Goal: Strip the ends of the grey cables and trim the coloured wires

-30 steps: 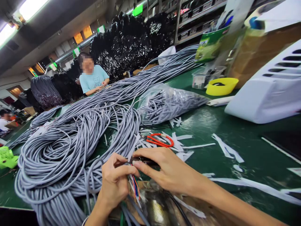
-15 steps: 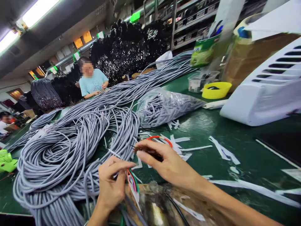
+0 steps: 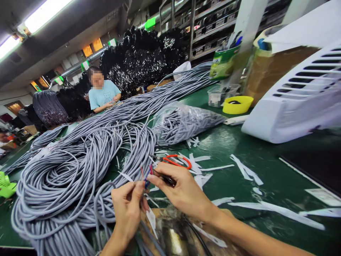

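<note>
Thin coloured wires (image 3: 147,180), red and blue among them, stand up between my two hands at the end of a grey cable (image 3: 153,236). My left hand (image 3: 128,204) is closed, with thumb and forefinger pinching these wires. Close beside it, my right hand (image 3: 178,186) is wrapped round a slim dark tool (image 3: 168,179), perhaps tweezers; the fingers cover most of it. Its fingertips meet the wires just above the left thumb. Orange-handled cutters (image 3: 177,160) lie on the table behind my right hand.
Large coils of grey cable (image 3: 66,170) cover the left. A plastic bag of short grey tubes (image 3: 183,122), white strips (image 3: 246,170), a yellow tape ring (image 3: 238,105) and a white slotted housing (image 3: 282,110) lie on the green table. A co-worker (image 3: 104,94) sits across.
My right hand has come down and left to the wires, fingertips now at my left hand. The wires, drooping below my left hand before, now point upward. The view has shifted slightly.
</note>
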The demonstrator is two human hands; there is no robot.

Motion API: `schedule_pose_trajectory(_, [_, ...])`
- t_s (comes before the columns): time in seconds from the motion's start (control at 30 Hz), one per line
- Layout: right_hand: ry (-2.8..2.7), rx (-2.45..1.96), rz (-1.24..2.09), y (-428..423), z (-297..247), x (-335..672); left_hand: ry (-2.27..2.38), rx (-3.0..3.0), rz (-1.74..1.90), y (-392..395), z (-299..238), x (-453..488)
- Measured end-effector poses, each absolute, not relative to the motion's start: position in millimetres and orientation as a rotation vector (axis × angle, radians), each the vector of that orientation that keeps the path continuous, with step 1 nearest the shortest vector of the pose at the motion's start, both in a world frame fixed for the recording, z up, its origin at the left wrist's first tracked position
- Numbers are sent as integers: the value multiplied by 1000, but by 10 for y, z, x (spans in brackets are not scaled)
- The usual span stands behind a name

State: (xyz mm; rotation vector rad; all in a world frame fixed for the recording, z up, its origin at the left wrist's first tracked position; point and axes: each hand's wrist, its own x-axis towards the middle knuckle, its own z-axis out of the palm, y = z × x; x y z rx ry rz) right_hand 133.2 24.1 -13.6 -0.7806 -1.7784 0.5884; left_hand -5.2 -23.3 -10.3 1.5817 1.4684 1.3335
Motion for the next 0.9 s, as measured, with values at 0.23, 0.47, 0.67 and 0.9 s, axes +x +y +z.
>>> schedule_pose_trajectory(0.23, [-1751, -814, 766, 247, -153, 1303, 1261, 1102, 1538, -149, -113, -33])
schedule_pose_trajectory(0.47, [-1797, -799, 710, 229, -141, 1305, 1378, 1197, 1569, -137, -91, 19])
schedule_pose_trajectory(0.67, [-1773, -858, 817, 222, -116, 1300, 1253, 1106, 1647, -146, -143, -9])
schedule_pose_trajectory(0.9, [-1669, -945, 1018, 298, -151, 1315, 1084, 1231, 1300, -141, -49, -97])
